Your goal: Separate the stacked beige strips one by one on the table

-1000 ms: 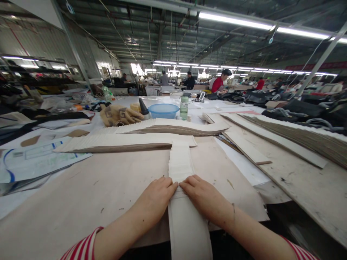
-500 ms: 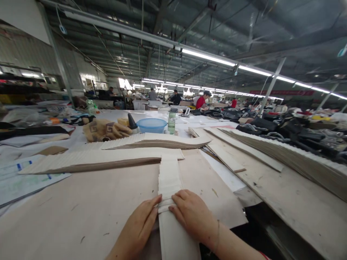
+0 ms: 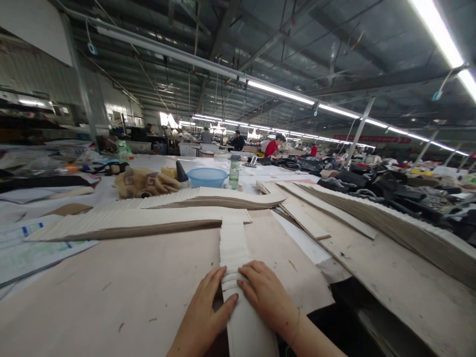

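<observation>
A fanned stack of white strips (image 3: 234, 243) runs toward me, its far end lying against the sideways stack of strips (image 3: 148, 217). My left hand (image 3: 206, 310) grips its left edge, fingertips along the side and thumb lying on top. Across from it, my right hand (image 3: 267, 295) is closed on the right edge, fingers bent over the upper face. Between the hands the strips' ends form small overlapping steps. What lies beneath the near end is mostly hidden.
Beyond the stacks stand a blue basin (image 3: 207, 177), a bottle (image 3: 234, 173) and a tan patterned cloth item (image 3: 143, 182). More strips (image 3: 390, 215) lie on a board at right. Dark goods (image 3: 372, 183) are piled behind it. A person in red (image 3: 273, 148) is farther back.
My left thumb has moved from the strips' left edge onto their top, away from the fingers. Both hands and the near strips appear slightly farther right as the view shifts.
</observation>
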The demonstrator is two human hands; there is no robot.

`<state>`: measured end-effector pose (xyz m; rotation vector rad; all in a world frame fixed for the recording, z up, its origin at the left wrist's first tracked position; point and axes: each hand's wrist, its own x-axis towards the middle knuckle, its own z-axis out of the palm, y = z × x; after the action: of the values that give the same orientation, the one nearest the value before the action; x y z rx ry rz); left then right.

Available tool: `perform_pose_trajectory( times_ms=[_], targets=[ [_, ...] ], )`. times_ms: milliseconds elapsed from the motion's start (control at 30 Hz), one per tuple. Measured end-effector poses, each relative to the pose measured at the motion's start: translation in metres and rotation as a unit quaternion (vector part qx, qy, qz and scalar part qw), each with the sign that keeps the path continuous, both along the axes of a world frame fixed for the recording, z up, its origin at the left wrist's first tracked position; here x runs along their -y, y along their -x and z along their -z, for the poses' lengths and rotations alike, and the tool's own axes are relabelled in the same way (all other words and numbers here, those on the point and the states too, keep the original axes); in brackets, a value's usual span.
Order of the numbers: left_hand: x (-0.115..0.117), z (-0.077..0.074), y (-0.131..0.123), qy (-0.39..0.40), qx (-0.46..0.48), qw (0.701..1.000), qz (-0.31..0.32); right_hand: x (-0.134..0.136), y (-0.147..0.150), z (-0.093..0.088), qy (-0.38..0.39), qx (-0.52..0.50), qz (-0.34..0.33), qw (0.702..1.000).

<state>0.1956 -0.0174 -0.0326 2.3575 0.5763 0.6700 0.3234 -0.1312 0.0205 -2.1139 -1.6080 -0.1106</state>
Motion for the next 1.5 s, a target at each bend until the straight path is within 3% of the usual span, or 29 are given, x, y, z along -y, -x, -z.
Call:
perform_pose_trajectory(
  times_ms=[467, 667, 867, 1100, 1300, 1500],
  targets=[
    [0.001, -0.012, 0.002, 0.057, -0.007, 0.998, -0.008, 0.002, -0.002, 0.003, -0.014, -0.029, -0.010, 0.999],
    [0.003, -0.008, 0.002, 0.006, -0.018, 1.000, -0.021, 0.002, -0.004, 0.005, -0.021, -0.015, -0.018, 1.000],
    [0.004, -0.014, 0.000, -0.112, -0.026, 0.993, -0.036, 0.001, -0.005, 0.007, -0.032, -0.020, -0.017, 0.999],
    [0.004, -0.020, -0.004, -0.198, -0.015, 0.980, -0.034, -0.003, -0.012, 0.022, -0.064, -0.015, -0.024, 0.998],
    [0.002, -0.019, -0.004, -0.229, -0.002, 0.973, -0.029, -0.004, -0.021, 0.033, -0.100, -0.014, -0.044, 0.994],
    [0.002, -0.015, -0.002, -0.197, 0.000, 0.980, -0.033, -0.003, -0.019, 0.027, -0.092, -0.029, -0.049, 0.994]
  ],
)
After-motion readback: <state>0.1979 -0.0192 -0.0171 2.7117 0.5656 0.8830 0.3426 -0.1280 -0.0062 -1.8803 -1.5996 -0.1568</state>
